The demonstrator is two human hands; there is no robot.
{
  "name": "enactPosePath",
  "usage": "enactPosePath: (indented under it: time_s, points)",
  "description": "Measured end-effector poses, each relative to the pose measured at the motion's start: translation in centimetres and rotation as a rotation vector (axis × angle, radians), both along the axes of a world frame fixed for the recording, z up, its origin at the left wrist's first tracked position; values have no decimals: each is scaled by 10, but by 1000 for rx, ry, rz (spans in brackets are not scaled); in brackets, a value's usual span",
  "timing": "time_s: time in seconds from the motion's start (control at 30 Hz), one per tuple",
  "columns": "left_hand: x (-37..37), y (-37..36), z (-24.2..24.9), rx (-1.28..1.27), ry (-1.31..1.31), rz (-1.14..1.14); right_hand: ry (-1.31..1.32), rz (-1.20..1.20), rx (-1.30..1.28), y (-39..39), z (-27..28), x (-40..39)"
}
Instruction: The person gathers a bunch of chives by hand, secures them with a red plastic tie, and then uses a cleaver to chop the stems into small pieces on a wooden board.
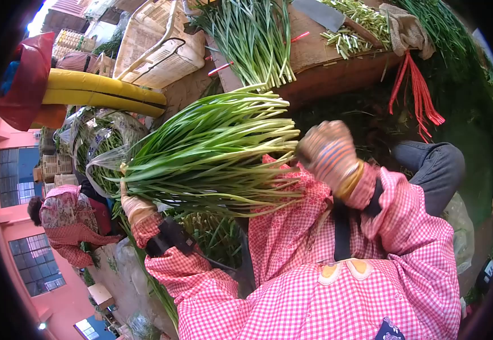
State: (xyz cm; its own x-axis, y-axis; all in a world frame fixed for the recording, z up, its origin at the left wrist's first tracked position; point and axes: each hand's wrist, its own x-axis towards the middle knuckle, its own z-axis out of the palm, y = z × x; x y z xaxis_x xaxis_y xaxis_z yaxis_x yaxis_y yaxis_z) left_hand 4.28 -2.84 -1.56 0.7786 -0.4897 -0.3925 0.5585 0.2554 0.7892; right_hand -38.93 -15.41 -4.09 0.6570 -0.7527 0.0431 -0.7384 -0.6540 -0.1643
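A large bunch of garlic chives point(218, 150) spreads across the middle, its green leaves toward the left and its pale stem ends toward the right. My gloved left hand point(136, 208) is closed around the gathered leaf end. Just beyond the stem ends, my gloved right hand point(330, 153) is curled into a fist, somewhat blurred. Whatever it may hold is hidden. A second bunch of chives point(252, 42) lies on the wooden board point(308, 59), over a red-and-white tie point(221, 69).
A cleaver point(321, 14) rests on the board beside cut stem pieces point(357, 28). Red ties point(413, 93) hang from its edge near a cloth point(408, 31). A wicker basket point(161, 48) stands at upper left. Another person point(71, 221) bends over at left.
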Motion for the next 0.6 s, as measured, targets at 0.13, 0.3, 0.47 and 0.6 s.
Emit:
enactPosePath:
  time_s: [0.13,0.3,0.47,0.6]
  points:
    - [-16,0,2,101,-53,63,290,-406,124,-53,-45,-69]
    - [4,6,-28,36,42,30,-186,-212,412,-42,-28,-86]
    - [7,7,-27,-18,60,10,-845,-66,1438,-8,-19,5]
    - [29,24,-31,-360,444,-248,-762,21,1318,6,18,-6]
